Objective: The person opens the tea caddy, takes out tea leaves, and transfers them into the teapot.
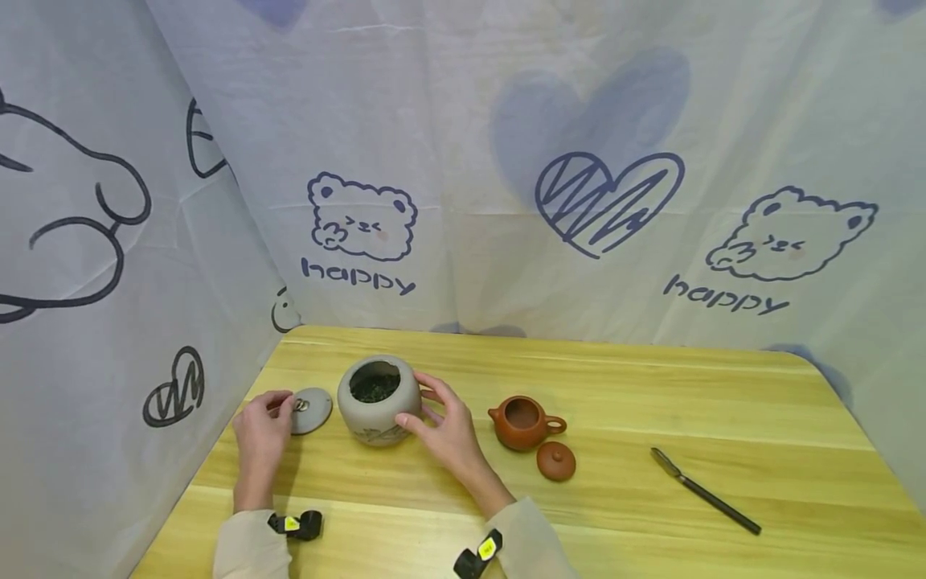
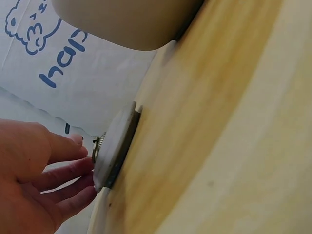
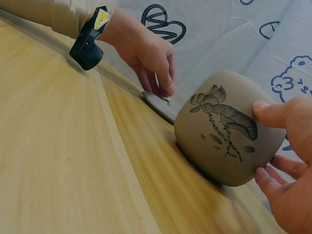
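A round grey tea jar (image 1: 379, 422) stands on the table with its mouth uncovered and dark loose tea leaves (image 1: 374, 388) inside. My right hand (image 1: 450, 430) holds it by its right side, thumb on the front and fingers round the back. A lotus drawing (image 3: 226, 117) decorates the wall of the jar. Left of the jar lies its flat grey lid (image 1: 313, 412), topped by a small metal ring (image 2: 96, 146). My left hand (image 1: 262, 426) is at the lid, its loosely bent fingertips right beside the ring and the lid's edge.
To the right of the jar stands a small reddish-brown clay teapot (image 1: 522, 438), uncovered, its lid (image 1: 556, 461) lying just in front. Farther right lies a slim dark-handled tea tool (image 1: 712, 494). Printed cloth (image 1: 477, 265) hangs behind and on the left of the wooden table (image 1: 615, 386).
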Available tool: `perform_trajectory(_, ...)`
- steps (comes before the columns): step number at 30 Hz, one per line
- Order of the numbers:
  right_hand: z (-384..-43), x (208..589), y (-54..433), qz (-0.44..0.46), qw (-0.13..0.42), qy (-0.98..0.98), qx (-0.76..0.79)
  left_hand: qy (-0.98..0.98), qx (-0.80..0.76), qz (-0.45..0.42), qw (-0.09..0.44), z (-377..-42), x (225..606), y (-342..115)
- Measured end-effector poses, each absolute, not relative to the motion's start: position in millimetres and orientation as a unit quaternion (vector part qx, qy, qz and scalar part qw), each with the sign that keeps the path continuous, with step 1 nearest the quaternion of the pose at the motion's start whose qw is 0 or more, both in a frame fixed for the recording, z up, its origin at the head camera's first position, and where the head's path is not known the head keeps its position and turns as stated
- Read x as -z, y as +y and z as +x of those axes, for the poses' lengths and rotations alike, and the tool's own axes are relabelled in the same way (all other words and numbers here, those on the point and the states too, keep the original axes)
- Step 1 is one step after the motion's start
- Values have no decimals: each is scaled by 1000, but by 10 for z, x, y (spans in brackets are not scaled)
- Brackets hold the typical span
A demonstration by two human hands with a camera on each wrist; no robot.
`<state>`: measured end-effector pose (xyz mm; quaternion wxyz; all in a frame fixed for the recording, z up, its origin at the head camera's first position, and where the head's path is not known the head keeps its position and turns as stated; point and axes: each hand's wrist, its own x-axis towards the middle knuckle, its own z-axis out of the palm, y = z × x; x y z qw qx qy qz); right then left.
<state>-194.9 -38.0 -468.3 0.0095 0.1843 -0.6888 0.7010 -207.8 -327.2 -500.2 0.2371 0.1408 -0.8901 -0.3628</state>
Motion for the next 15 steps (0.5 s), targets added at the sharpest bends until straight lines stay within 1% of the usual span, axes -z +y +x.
perform_trajectory(6, -1942, 4623, -356, 181, 2, -695, -696, -885, 384, 124, 233, -2042, 4930, -3240)
perform_trajectory(11, -1996, 4668, -326, 175, 14, -706, -687, -876, 412, 105, 226, -2040, 4879, -3201)
perform_trajectory(15, -2041, 4744, -270, 182, 17, -713, -677, -861, 463, 68, 199, -2036, 4827, -3157)
